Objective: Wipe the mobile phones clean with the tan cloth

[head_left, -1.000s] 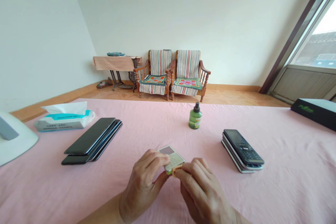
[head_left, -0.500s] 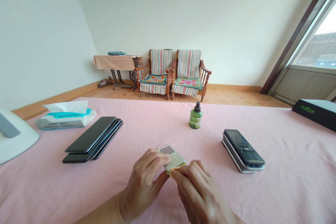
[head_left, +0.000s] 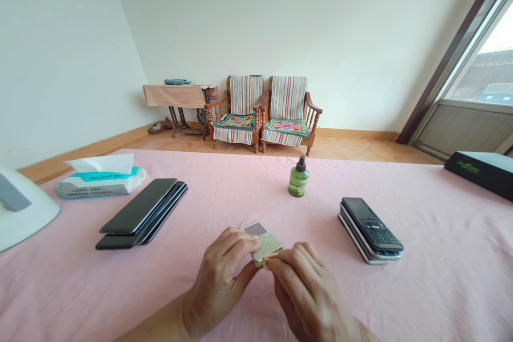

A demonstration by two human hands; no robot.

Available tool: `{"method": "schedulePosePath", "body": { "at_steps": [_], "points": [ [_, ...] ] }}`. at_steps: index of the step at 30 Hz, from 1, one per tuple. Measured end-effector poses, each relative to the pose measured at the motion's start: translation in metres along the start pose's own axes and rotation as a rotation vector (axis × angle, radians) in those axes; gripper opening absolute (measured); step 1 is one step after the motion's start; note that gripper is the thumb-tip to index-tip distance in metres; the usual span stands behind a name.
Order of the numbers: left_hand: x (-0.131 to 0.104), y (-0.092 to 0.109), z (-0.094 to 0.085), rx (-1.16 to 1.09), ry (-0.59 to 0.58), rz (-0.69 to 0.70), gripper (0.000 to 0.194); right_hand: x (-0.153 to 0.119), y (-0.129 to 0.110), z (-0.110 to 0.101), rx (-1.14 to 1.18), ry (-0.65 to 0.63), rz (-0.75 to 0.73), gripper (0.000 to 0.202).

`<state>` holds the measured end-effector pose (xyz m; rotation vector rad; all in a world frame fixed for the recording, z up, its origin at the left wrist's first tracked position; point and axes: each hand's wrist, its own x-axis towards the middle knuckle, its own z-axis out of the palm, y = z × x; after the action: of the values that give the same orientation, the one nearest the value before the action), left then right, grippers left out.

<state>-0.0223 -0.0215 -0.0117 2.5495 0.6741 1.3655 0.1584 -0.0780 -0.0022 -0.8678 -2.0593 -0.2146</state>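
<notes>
At the lower centre of the frame, the left hand (head_left: 218, 284) grips a small keypad phone (head_left: 269, 244), probably light, stiff and slick, best held by its side edges, while the right hand (head_left: 308, 295) pinches a soft-looking yellowish piece (head_left: 266, 262) at its near edge.

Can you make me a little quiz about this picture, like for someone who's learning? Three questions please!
1. What does the left hand hold? A) a tissue pack, B) a small phone, C) a box.
2. True or false: the bottle stands upright on the pink cloth.
3. How many chairs can you count?

Key: 1. B. 2. True. 3. Two.
</notes>
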Motion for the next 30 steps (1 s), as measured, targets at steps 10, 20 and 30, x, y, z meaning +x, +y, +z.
{"method": "schedulePosePath", "body": {
  "at_steps": [10,20,30],
  "points": [
    [0.0015,0.0003,0.0002,0.000,0.007,0.006,0.016,-0.0017,0.0002,0.0035,0.059,0.013,0.020,0.028],
    [0.0022,0.0009,-0.0002,-0.007,0.016,-0.013,0.017,-0.0071,0.0055,-0.0006,0.031,0.035,0.046,0.032],
    [0.0010,0.0011,-0.0002,0.006,0.011,0.000,0.017,-0.0016,0.0066,-0.0040,-0.020,-0.068,-0.112,0.027]
  ]
}}
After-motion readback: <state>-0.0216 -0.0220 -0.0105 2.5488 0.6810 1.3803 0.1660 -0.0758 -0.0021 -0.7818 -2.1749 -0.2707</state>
